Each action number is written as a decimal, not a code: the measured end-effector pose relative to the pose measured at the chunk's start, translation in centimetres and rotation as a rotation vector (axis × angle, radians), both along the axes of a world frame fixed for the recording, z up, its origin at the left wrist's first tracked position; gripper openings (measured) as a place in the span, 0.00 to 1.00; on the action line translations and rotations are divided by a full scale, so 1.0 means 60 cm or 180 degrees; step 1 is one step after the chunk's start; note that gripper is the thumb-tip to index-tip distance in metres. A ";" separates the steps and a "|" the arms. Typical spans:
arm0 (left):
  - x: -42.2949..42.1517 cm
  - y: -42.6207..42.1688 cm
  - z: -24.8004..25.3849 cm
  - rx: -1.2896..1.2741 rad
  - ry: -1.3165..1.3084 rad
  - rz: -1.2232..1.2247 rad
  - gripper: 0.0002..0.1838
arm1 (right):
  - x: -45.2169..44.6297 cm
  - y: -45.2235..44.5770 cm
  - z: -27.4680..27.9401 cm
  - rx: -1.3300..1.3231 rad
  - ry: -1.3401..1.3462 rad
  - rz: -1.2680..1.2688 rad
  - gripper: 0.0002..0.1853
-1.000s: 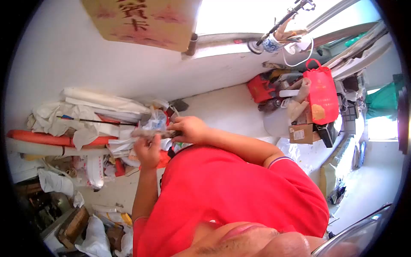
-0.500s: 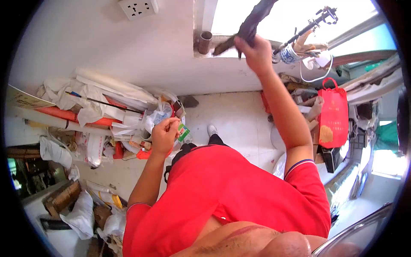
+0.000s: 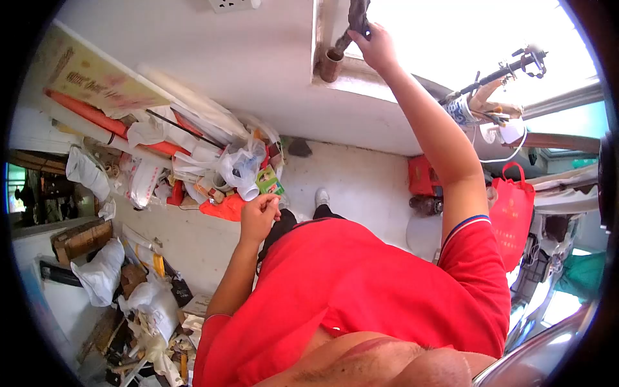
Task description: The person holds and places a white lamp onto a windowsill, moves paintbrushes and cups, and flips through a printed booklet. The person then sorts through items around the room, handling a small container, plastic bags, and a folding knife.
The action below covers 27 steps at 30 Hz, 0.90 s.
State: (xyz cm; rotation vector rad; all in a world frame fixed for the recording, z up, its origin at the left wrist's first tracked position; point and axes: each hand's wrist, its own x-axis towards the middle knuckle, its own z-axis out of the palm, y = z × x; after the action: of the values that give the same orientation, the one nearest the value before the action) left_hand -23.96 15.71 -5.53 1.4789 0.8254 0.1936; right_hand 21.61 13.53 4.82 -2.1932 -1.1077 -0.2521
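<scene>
Above the white window ledge [image 3: 361, 79], grips a dark brown, gnarled, branch-like piece [image 3: 358, 14] in the right hand [image 3: 377, 48], with lower end at the mouth of a brown cylindrical cup [image 3: 331, 66]; cannot tell whether inserted. Well apart, near a green, printed, rectangular box [image 3: 269, 181], holds the left hand [image 3: 260, 216] narrow, with fingers curled; cannot tell contents. Beside the box: translucent white plastic bag [image 3: 242, 164] and bright orange-red sheet-like item [image 3: 222, 208].
</scene>
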 end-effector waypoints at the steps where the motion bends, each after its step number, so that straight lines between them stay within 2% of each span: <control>1: 0.000 -0.005 -0.002 -0.0009 0.0004 0.0040 0.11 | 0.002 0.003 -0.002 0.0011 0.0040 0.0005 0.18; 9: 0.001 -0.009 -0.006 0.0000 0.0096 0.0113 0.11 | -0.005 0.025 -0.005 -0.0187 0.0213 -0.0027 0.19; 13: 0.002 -0.003 -0.006 -0.0038 0.0110 0.0143 0.12 | -0.009 0.034 -0.040 -0.0382 0.0297 -0.0064 0.20; 17: -0.003 0.011 -0.026 -0.0018 0.0300 0.0021 0.12 | 0.015 0.043 -0.095 -0.0873 0.0912 -0.0303 0.22; 21: -0.012 0.027 -0.034 -0.0029 0.0465 -0.0129 0.12 | -0.011 0.044 -0.097 -0.1075 0.0588 -0.0827 0.24; 22: -0.015 0.031 -0.035 -0.0046 0.0481 -0.0152 0.12 | -0.022 0.043 -0.092 -0.1067 0.0332 -0.0866 0.28; 25: -0.028 0.042 -0.037 0.0053 0.0530 -0.0127 0.12 | -0.019 0.041 -0.107 -0.0964 0.0751 -0.0865 0.34; 27: -0.039 0.051 -0.050 -0.0088 0.0597 -0.0069 0.13 | -0.020 0.034 -0.127 -0.0844 0.0672 -0.0752 0.37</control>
State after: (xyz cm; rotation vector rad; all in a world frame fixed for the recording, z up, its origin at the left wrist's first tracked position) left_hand -26.30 18.76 -8.52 1.4949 0.9583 0.0269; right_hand 20.41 15.56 -2.78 -2.5210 -0.8030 0.0290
